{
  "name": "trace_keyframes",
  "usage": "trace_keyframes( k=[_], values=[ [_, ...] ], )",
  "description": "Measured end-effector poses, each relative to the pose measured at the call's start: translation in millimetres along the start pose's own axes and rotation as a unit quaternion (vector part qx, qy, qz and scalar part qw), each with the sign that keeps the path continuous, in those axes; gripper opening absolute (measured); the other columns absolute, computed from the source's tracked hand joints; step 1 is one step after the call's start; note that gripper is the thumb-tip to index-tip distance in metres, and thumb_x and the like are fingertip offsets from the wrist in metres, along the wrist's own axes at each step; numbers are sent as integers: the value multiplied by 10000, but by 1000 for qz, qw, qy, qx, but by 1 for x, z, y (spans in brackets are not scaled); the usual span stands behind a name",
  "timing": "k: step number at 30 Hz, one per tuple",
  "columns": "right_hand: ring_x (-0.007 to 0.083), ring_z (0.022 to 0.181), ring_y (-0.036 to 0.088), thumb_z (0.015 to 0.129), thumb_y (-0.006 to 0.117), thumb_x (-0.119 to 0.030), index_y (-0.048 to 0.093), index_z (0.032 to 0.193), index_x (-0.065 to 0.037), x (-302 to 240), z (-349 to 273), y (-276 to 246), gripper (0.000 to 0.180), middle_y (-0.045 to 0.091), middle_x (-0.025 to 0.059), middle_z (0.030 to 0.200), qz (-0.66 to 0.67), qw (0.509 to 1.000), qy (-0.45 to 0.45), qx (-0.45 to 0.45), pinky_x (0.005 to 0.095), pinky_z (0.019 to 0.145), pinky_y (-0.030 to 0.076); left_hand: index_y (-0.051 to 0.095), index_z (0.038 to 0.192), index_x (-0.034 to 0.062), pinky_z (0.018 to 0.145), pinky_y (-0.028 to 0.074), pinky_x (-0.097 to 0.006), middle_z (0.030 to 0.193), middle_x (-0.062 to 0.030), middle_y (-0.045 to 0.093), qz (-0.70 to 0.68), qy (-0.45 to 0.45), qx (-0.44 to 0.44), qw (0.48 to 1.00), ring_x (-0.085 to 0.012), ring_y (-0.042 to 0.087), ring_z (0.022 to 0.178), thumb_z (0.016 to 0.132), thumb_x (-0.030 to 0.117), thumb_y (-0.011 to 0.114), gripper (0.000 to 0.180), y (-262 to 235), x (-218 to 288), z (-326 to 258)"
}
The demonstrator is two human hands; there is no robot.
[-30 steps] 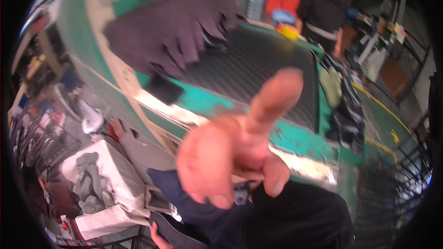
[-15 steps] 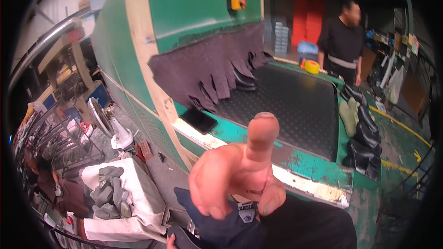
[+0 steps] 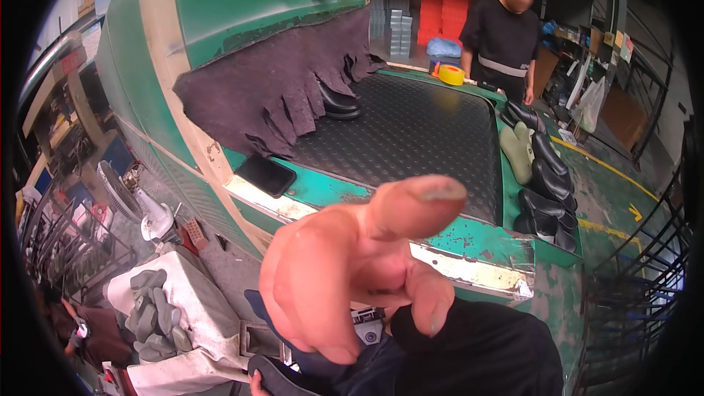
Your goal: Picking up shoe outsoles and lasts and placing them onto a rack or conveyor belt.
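Observation:
Close in front of me, my right hand (image 3: 352, 264) is raised, its index finger stretched to the right and its thumb held apart. The other fingers curl, and nothing shows in its grasp. Low at the picture's edge, the fingertips of my left hand (image 3: 257, 383) press on a dark, rounded piece like a shoe sole (image 3: 282, 378); the rest of that hand is out of sight. Behind my right hand lies a green machine's black studded belt (image 3: 418, 139). A black shoe (image 3: 339, 103) sits on it beside a dark hanging flap curtain (image 3: 257, 95).
A phone (image 3: 265, 174) lies on the machine's near ledge. Black shoes (image 3: 550, 183) and a green shoe last (image 3: 516, 150) line its right side. Yellow tape (image 3: 450, 75) is at the far edge, near a standing person (image 3: 502, 40). Grey pieces (image 3: 154, 315) are heaped on a cloth-covered stand (image 3: 198, 286) at left.
The scene has shifted left and slightly up in the picture. My right index finger has swung from upright to pointing right, and the hand looks larger. My left hand still holds the dark sole.

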State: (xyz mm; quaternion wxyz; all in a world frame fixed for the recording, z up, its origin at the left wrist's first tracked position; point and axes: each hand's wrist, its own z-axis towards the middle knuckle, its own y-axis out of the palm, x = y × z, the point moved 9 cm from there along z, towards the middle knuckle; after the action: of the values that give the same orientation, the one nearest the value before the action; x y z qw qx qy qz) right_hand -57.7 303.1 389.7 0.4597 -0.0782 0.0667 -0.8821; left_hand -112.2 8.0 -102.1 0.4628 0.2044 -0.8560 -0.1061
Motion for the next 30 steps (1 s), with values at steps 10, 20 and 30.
trace_keyframes(
  k=[10,20,30],
  values=[
    [177,693,634,761,767,-361,308,1519,94,8,3,-4,996,693,197,923,39,997,67,-25,246,506,463,586,1284,113,867,568,-398,1120,-72,684,-74,7,-18,997,-256,693,974,930,294,569,399,-25,-4,-10],
    [152,524,585,1014,565,-372,111,1597,-450,30,-40,-7,743,706,135,924,-34,970,240,-8,312,558,548,578,1291,96,789,585,-373,1088,-117,687,-89,8,-18,996,-252,699,895,886,230,601,428,-30,-8,-11],
    [293,1130,641,1034,525,-369,609,1344,-37,230,-407,50,462,677,153,1236,-195,665,716,82,416,1029,464,603,1264,82,844,553,-356,1094,-63,673,-99,39,-56,993,-223,668,980,897,221,572,394,-30,-6,5]
  ],
)
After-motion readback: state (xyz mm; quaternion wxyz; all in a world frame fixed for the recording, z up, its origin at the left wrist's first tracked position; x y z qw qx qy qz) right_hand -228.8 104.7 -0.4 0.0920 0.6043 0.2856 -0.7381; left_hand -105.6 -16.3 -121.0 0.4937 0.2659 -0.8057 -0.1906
